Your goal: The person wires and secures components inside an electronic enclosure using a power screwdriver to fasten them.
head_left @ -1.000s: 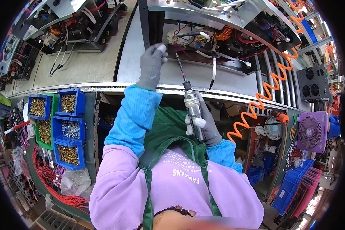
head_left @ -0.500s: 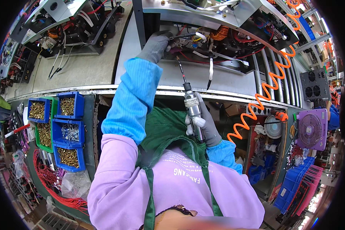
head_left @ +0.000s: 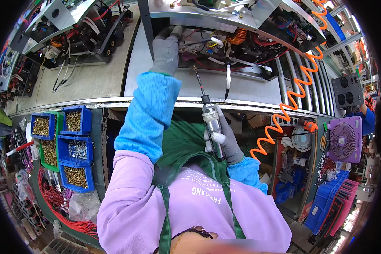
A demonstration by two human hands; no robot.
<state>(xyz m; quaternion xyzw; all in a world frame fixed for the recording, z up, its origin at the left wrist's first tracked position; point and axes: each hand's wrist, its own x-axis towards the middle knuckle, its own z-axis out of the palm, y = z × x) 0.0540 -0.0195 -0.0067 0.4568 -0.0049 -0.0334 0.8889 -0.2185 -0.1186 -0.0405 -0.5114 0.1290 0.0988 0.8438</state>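
My left hand [head_left: 167, 53], in a grey glove, reaches into the left end of an open metal chassis [head_left: 249, 67] full of wiring. Its fingers stretch forward beside the upright frame bar, their tips partly in shadow, and no held thing shows. Wires and a copper-coloured coil [head_left: 240, 36] lie to the right of them. My right hand [head_left: 229, 142], also gloved, is wrapped round a silver power screwdriver [head_left: 212, 119] in front of the bench edge. Its long bit [head_left: 199, 80] points up toward the chassis. A white-sleeved cable [head_left: 228, 76] with a black end hangs from the chassis.
Blue bins of screws [head_left: 77, 175] stand on the left side table, near a bundle of red wires [head_left: 67, 218]. Another wired chassis [head_left: 84, 42] sits far left. An orange coiled hose [head_left: 279, 120] hangs at right, near metal rollers [head_left: 307, 80] and a purple fan [head_left: 343, 139].
My left hand has moved left and farther into the chassis, away from the cable end it was at. My right hand and the screwdriver have barely moved.
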